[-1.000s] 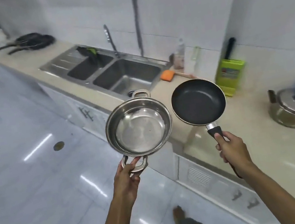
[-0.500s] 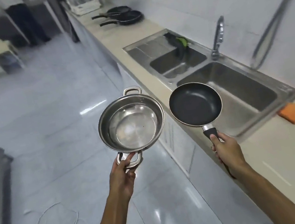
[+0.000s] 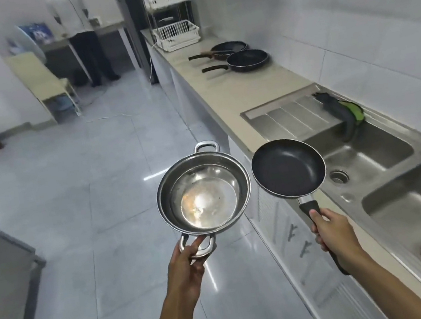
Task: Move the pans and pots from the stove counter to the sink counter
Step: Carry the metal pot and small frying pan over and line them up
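At frame centre, the left hand [image 3: 185, 265] grips the round stainless-steel pot [image 3: 204, 192] by its near loop handle; the right hand [image 3: 333, 234] clasps the black non-stick frying pan [image 3: 288, 168] (both held in the air, beside the beige counter [image 3: 228, 91]).

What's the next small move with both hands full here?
Probably keep walking ahead along the counter: the left hand grips the steel pot and the right hand the black frying pan, both in the air, and two pans already sit beyond the sink.
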Action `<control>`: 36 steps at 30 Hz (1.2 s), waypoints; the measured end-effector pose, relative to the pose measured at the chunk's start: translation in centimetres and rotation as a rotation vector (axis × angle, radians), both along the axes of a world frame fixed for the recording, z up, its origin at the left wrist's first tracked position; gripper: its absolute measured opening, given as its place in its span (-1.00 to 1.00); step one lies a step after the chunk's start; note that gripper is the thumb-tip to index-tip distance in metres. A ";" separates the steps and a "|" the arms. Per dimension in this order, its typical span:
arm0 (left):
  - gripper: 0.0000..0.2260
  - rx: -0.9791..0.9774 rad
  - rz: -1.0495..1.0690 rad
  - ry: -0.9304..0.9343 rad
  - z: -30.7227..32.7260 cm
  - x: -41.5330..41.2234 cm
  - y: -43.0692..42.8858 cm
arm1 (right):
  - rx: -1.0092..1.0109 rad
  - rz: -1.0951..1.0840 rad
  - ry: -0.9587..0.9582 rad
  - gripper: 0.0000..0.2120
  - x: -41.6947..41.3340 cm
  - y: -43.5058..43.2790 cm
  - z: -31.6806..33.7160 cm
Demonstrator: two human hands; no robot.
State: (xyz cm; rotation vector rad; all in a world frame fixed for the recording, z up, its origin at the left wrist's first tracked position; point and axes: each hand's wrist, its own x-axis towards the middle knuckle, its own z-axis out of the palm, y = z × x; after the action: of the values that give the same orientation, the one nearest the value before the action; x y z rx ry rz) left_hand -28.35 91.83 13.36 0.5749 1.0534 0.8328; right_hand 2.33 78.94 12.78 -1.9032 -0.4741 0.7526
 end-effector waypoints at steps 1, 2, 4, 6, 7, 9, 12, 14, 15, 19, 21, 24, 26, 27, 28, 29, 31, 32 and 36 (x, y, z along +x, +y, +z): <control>-0.50 0.006 -0.013 0.001 0.3 0.5 3.1 | -0.002 -0.008 0.003 -0.77 0.3 2.8 0.1; -0.51 0.009 -0.033 0.009 0.7 1.3 6.2 | 0.002 -0.018 0.012 -0.77 0.6 5.6 0.2; -0.53 0.007 -0.070 0.047 1.3 2.9 11.4 | 0.000 -0.049 0.029 -0.76 1.2 9.9 0.4; -0.54 0.012 -0.111 0.050 1.7 4.9 16.9 | -0.006 -0.089 0.038 -0.77 2.4 14.1 0.2; -0.54 0.007 -0.131 0.051 1.6 6.2 19.6 | -0.011 -0.105 0.036 -0.77 3.2 16.1 0.1; -0.53 -0.010 -0.158 0.060 1.2 8.8 24.5 | -0.011 -0.147 0.032 -0.78 5.0 19.8 -0.3; -0.53 -0.006 -0.229 0.066 -0.3 13.6 32.2 | 0.012 -0.225 0.020 -0.81 9.4 26.1 -2.0; -0.52 0.004 -0.271 0.076 -1.1 16.9 37.2 | 0.027 -0.260 0.023 -0.81 12.6 30.4 -2.8; -0.52 -0.001 -0.293 0.088 -1.5 18.7 39.7 | 0.030 -0.280 0.035 -0.80 14.4 32.8 -3.2; -0.51 -0.029 -0.385 0.108 -1.3 24.9 49.1 | -0.003 -0.374 0.043 -0.74 21.0 40.9 -3.5; -0.50 -0.044 -0.450 0.129 -1.1 28.0 54.2 | -0.055 -0.408 0.019 -0.72 24.2 44.3 -3.2; -0.50 -0.060 -0.537 0.178 -0.9 32.3 60.6 | -0.074 -0.479 0.026 -0.73 27.8 48.3 -2.7; -0.47 -0.045 -0.586 0.162 -1.2 35.4 64.8 | -0.084 -0.524 0.012 -0.72 29.6 50.9 -2.8; -0.45 -0.033 -0.617 0.159 -1.5 37.0 67.0 | -0.089 -0.550 0.012 -0.73 30.4 52.3 -2.9; -0.45 -0.027 -0.646 0.166 -1.8 38.2 68.8 | -0.097 -0.577 0.016 -0.73 30.9 53.4 -3.1; -0.45 -0.026 -0.683 0.173 -2.2 39.8 70.9 | -0.105 -0.613 0.021 -0.73 31.5 54.7 -3.6; -0.46 -0.024 -0.763 0.165 -3.2 43.0 74.9 | -0.110 -0.691 0.032 -0.75 32.8 57.7 -4.5; -0.47 -0.020 -0.798 0.149 -3.7 44.8 76.9 | -0.112 -0.727 0.034 -0.75 33.2 59.1 -4.8; -0.44 -0.054 -0.945 0.144 -5.0 50.5 83.0 | -0.096 -0.892 0.077 -0.75 34.3 64.6 -5.6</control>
State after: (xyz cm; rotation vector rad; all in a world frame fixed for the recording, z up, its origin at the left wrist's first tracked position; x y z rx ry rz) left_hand 22.18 174.88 8.33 0.9811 0.7897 -0.0678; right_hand 36.60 143.56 7.17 -1.9002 0.4620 0.2457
